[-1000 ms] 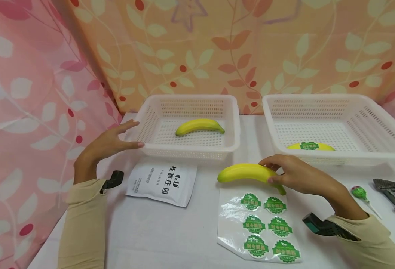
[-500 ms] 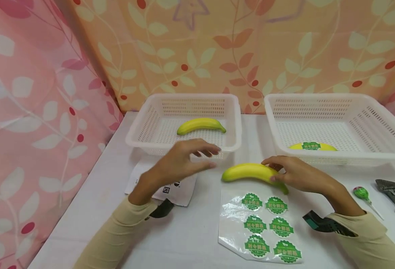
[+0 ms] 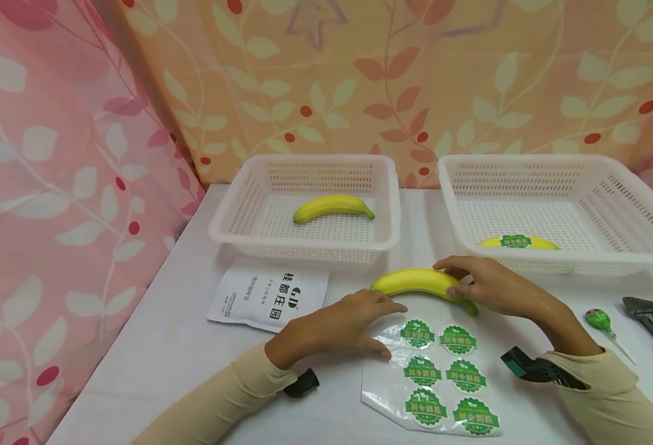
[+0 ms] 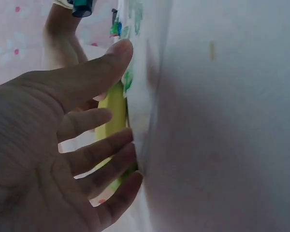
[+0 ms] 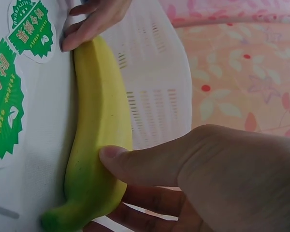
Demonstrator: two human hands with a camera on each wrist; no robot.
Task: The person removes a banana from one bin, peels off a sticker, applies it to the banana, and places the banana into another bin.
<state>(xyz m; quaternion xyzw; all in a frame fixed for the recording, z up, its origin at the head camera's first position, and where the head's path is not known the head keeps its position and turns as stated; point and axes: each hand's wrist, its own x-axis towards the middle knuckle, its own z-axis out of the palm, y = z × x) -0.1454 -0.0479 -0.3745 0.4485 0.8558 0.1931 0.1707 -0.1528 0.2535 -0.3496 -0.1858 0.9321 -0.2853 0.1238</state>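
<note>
Banana (image 3: 412, 280) crosswise, stem (image 5: 55, 220) rightward | right hand (image 3: 496, 289) pinching it near stem | left hand (image 3: 340, 322) loosely spread by tip (image 5: 89, 47)

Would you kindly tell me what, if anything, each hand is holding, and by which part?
The right hand holds the front banana near its stem end; the left hand holds nothing.

Kinda looks like a makeshift fabric booth; pink leafy cloth (image 3: 54, 266) and orange leafy cloth (image 3: 337, 130) wall in a white-covered counter (image 3: 159, 334)
</note>
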